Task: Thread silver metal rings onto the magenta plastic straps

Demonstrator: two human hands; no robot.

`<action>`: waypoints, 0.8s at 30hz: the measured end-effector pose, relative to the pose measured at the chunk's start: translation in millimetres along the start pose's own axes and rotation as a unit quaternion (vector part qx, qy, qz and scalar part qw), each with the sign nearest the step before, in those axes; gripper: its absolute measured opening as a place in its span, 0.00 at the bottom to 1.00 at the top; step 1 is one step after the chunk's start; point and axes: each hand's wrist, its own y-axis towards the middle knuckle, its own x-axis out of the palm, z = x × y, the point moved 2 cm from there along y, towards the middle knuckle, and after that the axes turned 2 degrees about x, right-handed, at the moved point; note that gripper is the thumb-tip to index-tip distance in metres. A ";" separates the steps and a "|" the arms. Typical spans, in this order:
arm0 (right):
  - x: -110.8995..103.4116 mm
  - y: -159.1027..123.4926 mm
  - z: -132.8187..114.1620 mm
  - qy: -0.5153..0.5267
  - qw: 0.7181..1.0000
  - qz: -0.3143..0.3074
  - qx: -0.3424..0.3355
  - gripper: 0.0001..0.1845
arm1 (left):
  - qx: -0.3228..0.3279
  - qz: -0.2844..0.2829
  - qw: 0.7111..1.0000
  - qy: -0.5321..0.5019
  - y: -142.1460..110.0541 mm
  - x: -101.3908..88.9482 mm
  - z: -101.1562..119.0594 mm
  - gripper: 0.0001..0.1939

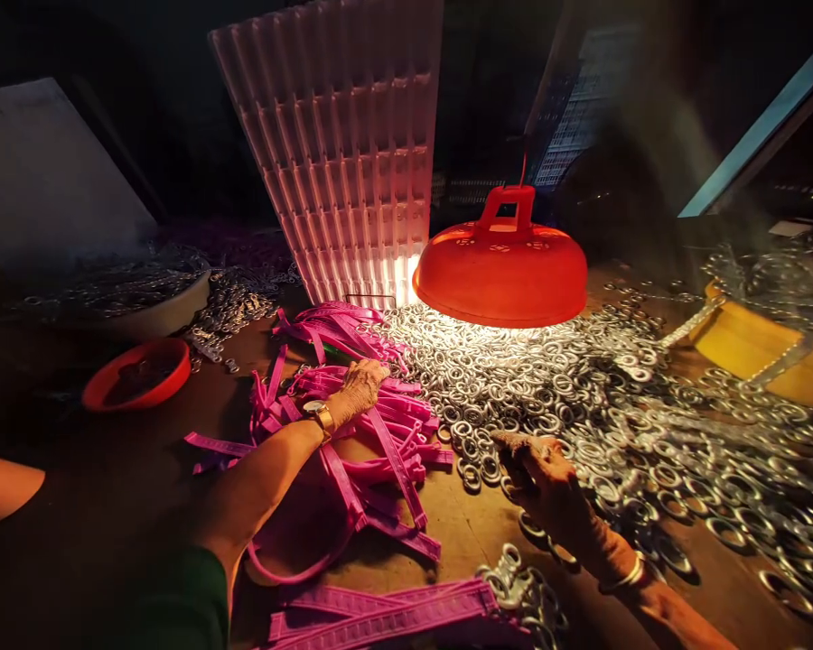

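My left hand (362, 390), with a watch on the wrist, reaches into a pile of pink ladder-patterned straps (399, 469). Its fingers are curled down on a pink strap; the fingertips are partly hidden. At the near edge of a heap of metal rings (569, 379), my right hand (548, 483) is held with its fingers drawn together. Whether anything sits between those fingers I cannot make out. Closest to me lies a bundle of pink straps (393, 618) with a cluster of metal rings (518, 582) at its right end.
A red dome lamp (501, 271) hangs low over the rings. Behind stands a ribbed translucent panel (352, 153). On the left are a red bowl (135, 375) and a pale basin (169, 307); at right, a yellow container (752, 343). Another person's arm (4, 487) shows at far left.
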 end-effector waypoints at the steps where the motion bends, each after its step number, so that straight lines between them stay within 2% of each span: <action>1: 0.5 0.4 -1.1 0.005 1.000 0.002 0.002 0.18 | 0.004 -0.001 1.000 0.012 3.6 0.5 0.4 0.14; 6: 8.8 -4.7 -2.8 0.026 0.999 0.004 0.021 0.16 | 0.003 -0.017 0.999 0.043 5.1 4.0 -0.4 0.19; 10: 12.2 -8.2 -8.5 0.035 0.999 -0.007 0.020 0.15 | -0.025 -0.008 0.999 0.036 2.2 8.9 -6.2 0.16; 16: 4.8 -4.4 -20.6 0.023 0.999 -0.026 0.036 0.14 | -0.049 0.006 0.999 0.002 -6.6 13.2 -6.5 0.12; 20: -0.4 1.4 -28.8 0.026 0.999 -0.012 0.034 0.13 | -0.063 0.042 0.996 -0.047 -19.6 2.6 -6.5 0.13; 24: 1.1 8.1 -38.1 0.064 0.997 -0.009 0.036 0.13 | -0.076 0.078 0.982 -0.156 -37.3 -17.1 -12.7 0.12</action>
